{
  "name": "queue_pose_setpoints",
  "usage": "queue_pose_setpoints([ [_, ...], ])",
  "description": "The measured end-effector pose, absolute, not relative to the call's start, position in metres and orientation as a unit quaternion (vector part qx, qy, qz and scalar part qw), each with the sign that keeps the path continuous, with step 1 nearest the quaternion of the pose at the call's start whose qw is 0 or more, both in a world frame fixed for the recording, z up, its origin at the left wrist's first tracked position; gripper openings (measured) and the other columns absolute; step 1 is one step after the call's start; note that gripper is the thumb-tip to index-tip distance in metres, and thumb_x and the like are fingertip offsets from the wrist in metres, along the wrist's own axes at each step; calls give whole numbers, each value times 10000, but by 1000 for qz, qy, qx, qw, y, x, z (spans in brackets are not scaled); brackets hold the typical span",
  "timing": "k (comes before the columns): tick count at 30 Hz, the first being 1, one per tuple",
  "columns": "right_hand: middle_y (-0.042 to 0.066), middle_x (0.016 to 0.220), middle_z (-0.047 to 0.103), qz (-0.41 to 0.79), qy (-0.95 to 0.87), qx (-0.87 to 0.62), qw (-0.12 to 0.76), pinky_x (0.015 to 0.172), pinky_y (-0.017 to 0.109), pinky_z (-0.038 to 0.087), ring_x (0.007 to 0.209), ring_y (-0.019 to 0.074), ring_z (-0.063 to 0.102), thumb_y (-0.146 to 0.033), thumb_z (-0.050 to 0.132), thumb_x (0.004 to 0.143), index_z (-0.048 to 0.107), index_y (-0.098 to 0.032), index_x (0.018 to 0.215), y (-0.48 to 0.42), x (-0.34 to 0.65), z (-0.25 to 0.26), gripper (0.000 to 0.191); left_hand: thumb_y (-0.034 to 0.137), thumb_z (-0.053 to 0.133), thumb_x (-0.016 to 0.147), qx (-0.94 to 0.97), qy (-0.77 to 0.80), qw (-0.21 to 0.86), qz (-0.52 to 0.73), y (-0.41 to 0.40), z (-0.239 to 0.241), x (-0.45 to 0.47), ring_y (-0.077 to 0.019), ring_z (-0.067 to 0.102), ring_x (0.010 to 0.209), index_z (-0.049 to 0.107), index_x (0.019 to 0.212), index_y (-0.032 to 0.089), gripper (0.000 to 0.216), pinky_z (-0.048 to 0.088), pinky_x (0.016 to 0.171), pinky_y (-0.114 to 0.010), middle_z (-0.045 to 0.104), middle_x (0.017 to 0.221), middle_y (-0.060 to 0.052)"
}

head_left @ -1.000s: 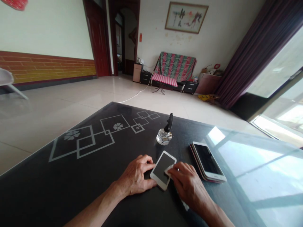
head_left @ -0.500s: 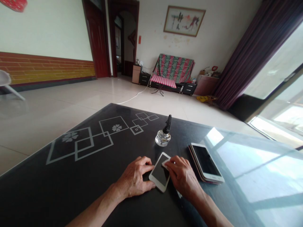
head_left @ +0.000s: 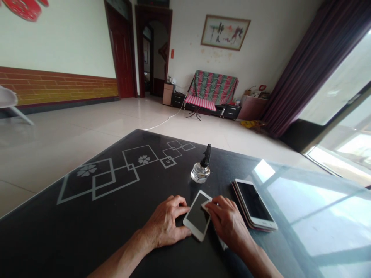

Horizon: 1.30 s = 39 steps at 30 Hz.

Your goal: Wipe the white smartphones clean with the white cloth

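Observation:
A white phone (head_left: 196, 214) with a dark screen lies flat on the black glass table (head_left: 95, 216). My left hand (head_left: 167, 224) curls against its left edge, fingers and thumb holding it in place. My right hand (head_left: 227, 223) presses a small white cloth (head_left: 206, 205) onto the upper right part of the screen, fingers closed on the cloth. More of the cloth shows under my right wrist.
A stack of phones (head_left: 255, 204), a white one on top, lies right of my hands. A small clear spray bottle (head_left: 201, 171) with a black nozzle stands behind the phone. Bright window glare covers the table's right side.
My right hand with the cloth slid up the screen towards the phone's top and has since stayed near that upper right edge. My left hand kept its hold. The camera view shifted slightly.

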State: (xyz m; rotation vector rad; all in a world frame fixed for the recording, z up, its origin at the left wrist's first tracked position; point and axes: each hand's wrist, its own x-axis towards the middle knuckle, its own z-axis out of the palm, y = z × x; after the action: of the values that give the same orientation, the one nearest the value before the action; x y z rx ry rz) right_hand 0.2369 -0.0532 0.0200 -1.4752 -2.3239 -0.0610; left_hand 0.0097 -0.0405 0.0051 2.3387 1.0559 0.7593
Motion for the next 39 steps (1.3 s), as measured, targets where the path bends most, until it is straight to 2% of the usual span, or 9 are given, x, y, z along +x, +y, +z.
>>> queue_pose_setpoints([
  [10,37,873,582,-71,-799,-563,199,714,290,343,773,155,513,-242,460,919,685,-234,902,-18,221,17,226,351,712,687,851,387,232,270,-40,5,9,-198,543,904,690,987,282,308,458,832,-311,581,1032,-10],
  [16,37,894,580,-17,-827,-529,190,741,313,355,805,172,502,-188,455,910,663,-252,937,-50,212,21,219,348,724,680,846,390,233,279,-40,5,10,-197,545,899,686,985,279,315,463,813,-309,586,1011,-7],
  [21,37,899,581,28,-848,-499,177,755,320,364,815,174,507,-191,461,908,657,-254,938,-71,211,24,209,308,751,645,840,396,233,288,-41,2,11,-186,547,894,691,893,240,264,460,814,-297,589,1001,1],
  [32,39,892,582,-57,-803,-561,192,729,311,329,780,164,494,-256,448,931,673,-237,923,-14,217,16,226,330,781,619,834,396,244,297,-39,0,11,-196,562,911,701,951,244,352,463,821,-307,605,1020,-7],
  [39,40,915,581,-19,-817,-541,197,748,323,340,815,180,495,-216,453,919,666,-257,948,-34,211,15,219,330,799,603,826,399,248,311,-38,0,11,-198,571,905,686,903,194,348,471,822,-303,620,999,-23],
])
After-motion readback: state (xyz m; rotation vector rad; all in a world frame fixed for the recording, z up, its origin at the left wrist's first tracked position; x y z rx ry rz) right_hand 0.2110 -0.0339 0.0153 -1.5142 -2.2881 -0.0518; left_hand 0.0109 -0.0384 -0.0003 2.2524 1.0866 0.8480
